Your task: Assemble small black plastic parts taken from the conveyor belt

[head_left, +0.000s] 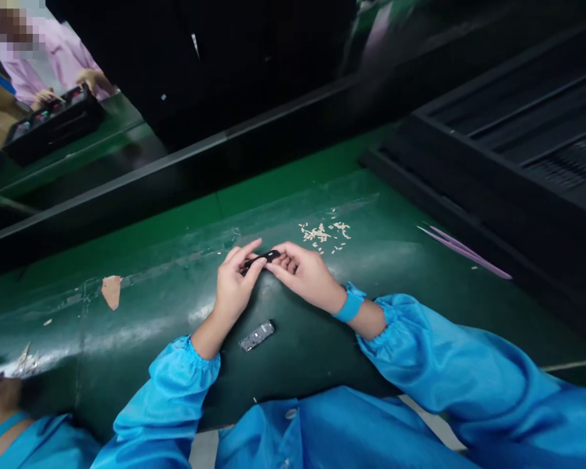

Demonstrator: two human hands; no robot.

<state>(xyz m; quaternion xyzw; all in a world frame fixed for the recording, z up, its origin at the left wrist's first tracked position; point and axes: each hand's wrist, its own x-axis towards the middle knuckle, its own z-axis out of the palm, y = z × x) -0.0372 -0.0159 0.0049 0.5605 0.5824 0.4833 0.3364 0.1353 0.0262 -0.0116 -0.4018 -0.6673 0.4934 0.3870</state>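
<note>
Between my two hands is a small, slim black plastic casing (267,256), held just above the green mat. My left hand (238,272) pinches its left end, with the thumb along the near side and the index finger stretched out above. At its right end, my right hand (308,268) grips it between thumb and curled fingers. My fingers cover much of the casing. A narrow circuit board (257,335) with small parts on it lies on the mat, nearer to me and below my hands. Beyond my right hand are several tiny pale pieces (320,232), scattered loosely.
Pink tweezers (469,252) lie at right beside large stacked black trays (493,156). A torn brown scrap (111,292) is on the mat (166,326) at left. A co-worker's hand (0,397) shows at lower left; another person in pink handles a black tray (53,124) across the bench.
</note>
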